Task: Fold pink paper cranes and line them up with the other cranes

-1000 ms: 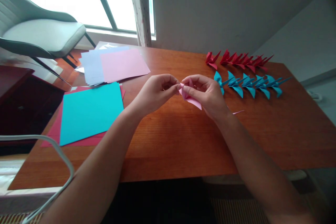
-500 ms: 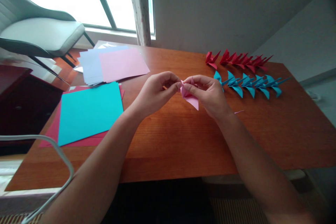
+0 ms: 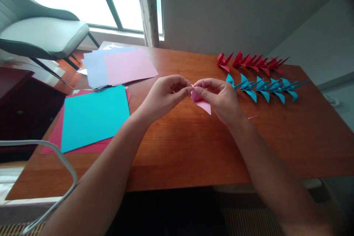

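Note:
A small pink origami crane (image 3: 203, 104) is held above the middle of the table, one wing pointing down toward me. My left hand (image 3: 173, 94) pinches a tip of it between thumb and forefinger. From the other side my right hand (image 3: 218, 97) grips the body, thumb in front, and its fingers hide part of the paper. Beyond my right hand stand a row of blue origami cranes (image 3: 262, 87) and, behind them, a row of red origami cranes (image 3: 251, 62).
On the wooden table (image 3: 177, 155), left, lies a turquoise sheet (image 3: 95, 118) over red paper (image 3: 54, 142). Pink paper (image 3: 129, 67) and pale blue sheets (image 3: 95, 68) lie behind. A thin pink strip (image 3: 253, 117) rests by my right forearm. A white cable (image 3: 65, 162) loops near my left arm.
Both hands stay pinched on the pink crane, with only a tiny shift. Its lower wing has tilted slightly to the right and up.

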`<state>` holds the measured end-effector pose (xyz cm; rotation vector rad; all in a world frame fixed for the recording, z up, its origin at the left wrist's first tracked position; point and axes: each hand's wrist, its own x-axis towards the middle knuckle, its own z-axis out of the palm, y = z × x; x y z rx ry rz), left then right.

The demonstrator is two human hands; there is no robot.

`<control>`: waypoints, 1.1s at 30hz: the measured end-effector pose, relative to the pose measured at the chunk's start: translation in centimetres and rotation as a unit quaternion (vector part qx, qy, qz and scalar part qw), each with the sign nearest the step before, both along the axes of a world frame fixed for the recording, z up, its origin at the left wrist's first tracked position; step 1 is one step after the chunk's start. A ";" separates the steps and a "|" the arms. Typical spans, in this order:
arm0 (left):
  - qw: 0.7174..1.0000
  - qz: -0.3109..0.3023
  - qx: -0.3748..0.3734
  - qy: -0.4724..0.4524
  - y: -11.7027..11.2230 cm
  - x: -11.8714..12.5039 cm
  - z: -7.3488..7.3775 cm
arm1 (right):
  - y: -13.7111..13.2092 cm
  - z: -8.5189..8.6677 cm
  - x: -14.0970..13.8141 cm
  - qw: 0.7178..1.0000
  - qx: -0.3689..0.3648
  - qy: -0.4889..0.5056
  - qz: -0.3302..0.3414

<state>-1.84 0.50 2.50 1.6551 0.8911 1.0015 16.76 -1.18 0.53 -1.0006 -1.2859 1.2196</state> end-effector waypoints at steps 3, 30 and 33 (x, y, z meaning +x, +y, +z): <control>1.000 0.007 -0.003 0.006 0.0 0.0 0.1 | 0.0 0.1 0.0 1.000 0.006 -0.017 -0.005; 0.999 -0.004 -0.033 -0.012 -0.3 0.1 0.5 | -0.3 0.5 -0.1 0.996 0.046 -0.072 -0.002; 0.999 0.003 -0.035 -0.003 -0.4 0.1 0.6 | -0.2 0.4 -0.1 0.996 0.040 -0.081 -0.005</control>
